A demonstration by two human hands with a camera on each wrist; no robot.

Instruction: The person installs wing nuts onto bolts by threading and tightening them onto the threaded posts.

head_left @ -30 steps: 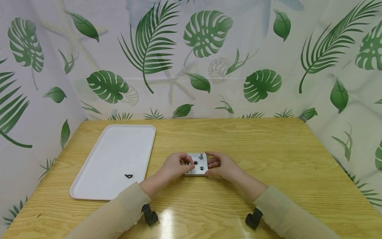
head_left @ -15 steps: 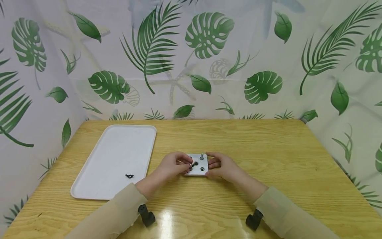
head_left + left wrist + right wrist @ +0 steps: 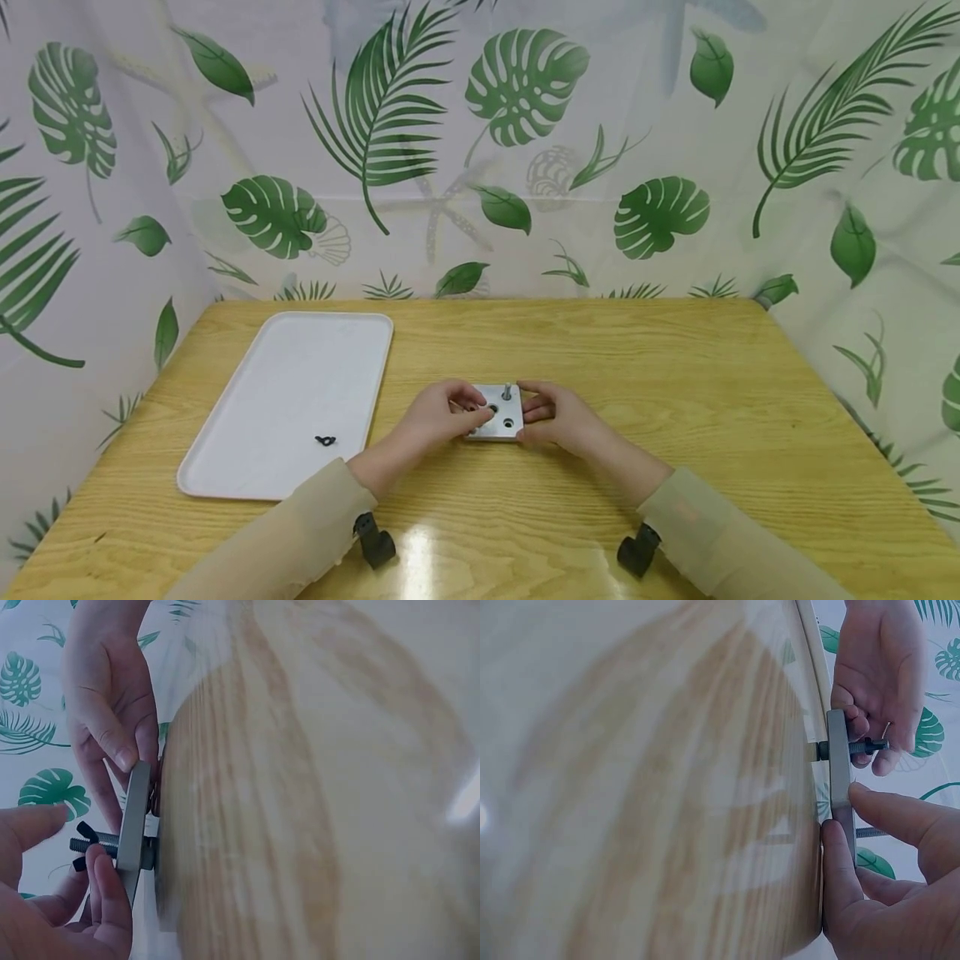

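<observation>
A silver square metal plate [image 3: 501,425] with round holes lies low over the table, a threaded bolt [image 3: 507,391] standing up at its far right corner. My right hand [image 3: 558,417] grips the plate's right edge, thumb on the upper face and fingers at the side and beneath. Over the plate's left side, my left hand [image 3: 438,410] has its fingers curled at a black wing nut [image 3: 84,862] on another bolt [image 3: 77,845]. In the left wrist view its thumb stands off the nut while the fingertips touch it. From the head, this hand hides the nut.
On the left of the wooden table [image 3: 645,350] sits a white tray [image 3: 300,358], with one black wing nut [image 3: 326,441] near its front right. A leaf-print cloth [image 3: 555,250] hangs behind the table and at both sides.
Half a second ago the wing nut showed between my left fingers; now the left thumb reaches further right over the plate and covers it. The right hand keeps its hold.
</observation>
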